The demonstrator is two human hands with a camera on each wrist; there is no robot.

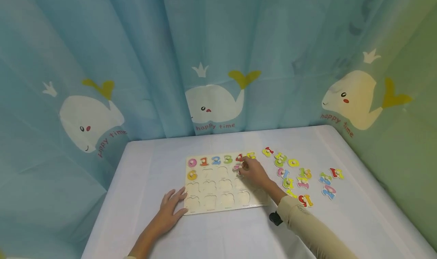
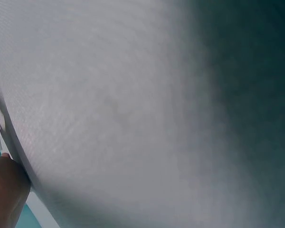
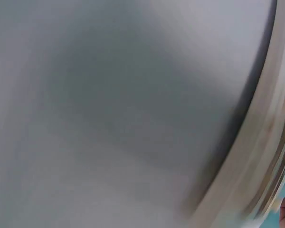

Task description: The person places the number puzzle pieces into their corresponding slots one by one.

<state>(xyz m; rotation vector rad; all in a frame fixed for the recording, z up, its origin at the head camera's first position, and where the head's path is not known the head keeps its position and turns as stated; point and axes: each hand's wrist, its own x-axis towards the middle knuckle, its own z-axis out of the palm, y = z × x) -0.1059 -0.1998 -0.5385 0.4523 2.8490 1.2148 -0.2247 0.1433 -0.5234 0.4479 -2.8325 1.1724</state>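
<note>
On the white table lies a wooden number puzzle board (image 1: pixel 218 209). Its top row holds several knobbed number pieces, among them a pink 0 (image 1: pixel 192 163) and a blue 2 (image 1: pixel 216 160); a yellow 6 (image 1: pixel 192 175) sits below the 0. My right hand (image 1: pixel 253 171) pinches a pink number piece (image 1: pixel 236 168) over the second row; fingers partly hide it, and its digit is unclear. With fingers spread, my left hand (image 1: pixel 170 207) rests at the board's left edge. The left wrist view catches part of the left hand (image 2: pixel 7 190); the right wrist view shows the blurred board edge (image 3: pixel 247 156).
Loose number pieces lie right of the board, including a red and yellow 15 (image 1: pixel 305 200), a blue and pink 20 (image 1: pixel 329 191) and a yellow 0 (image 1: pixel 293 163). A small black object (image 1: pixel 275 218) is beside the right sleeve. A whale-print curtain (image 1: pixel 215 103) stands behind the table.
</note>
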